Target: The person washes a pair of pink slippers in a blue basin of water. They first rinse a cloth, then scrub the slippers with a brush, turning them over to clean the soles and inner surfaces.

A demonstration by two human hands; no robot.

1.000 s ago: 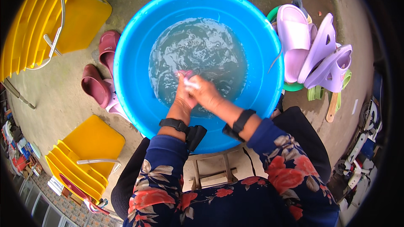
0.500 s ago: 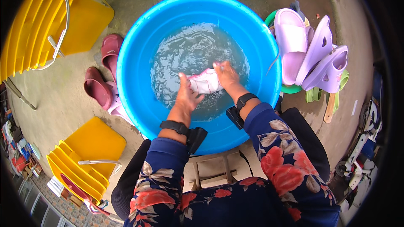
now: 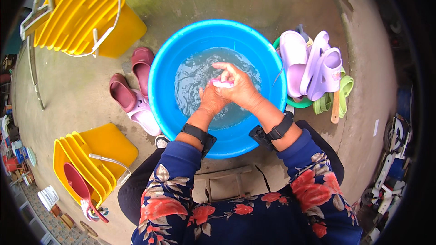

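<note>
Over the water (image 3: 195,70) in a round blue basin (image 3: 159,59), my two hands are pressed together around a small bunched pink-and-white cloth (image 3: 222,83). My left hand (image 3: 212,100) is closed against it from below left. My right hand (image 3: 240,87) closes over it from the right, its index finger sticking out to the left. Only a strip of the cloth shows between the hands; the rest is hidden by my palms and fingers. The water is greyish and rippled.
Left of the basin stand maroon clogs (image 3: 122,91) and a pale pink clog (image 3: 144,117). Stacked yellow buckets (image 3: 125,31) and more yellow buckets (image 3: 111,145) with a red ladle (image 3: 78,181) are further left. Lilac clogs (image 3: 293,59) and a wooden-handled brush (image 3: 335,109) lie to the right.
My hands have come together, and the cloth, spread between them before, is now bunched up and mostly covered. The whole view has shifted, so the basin sits lower in it.
</note>
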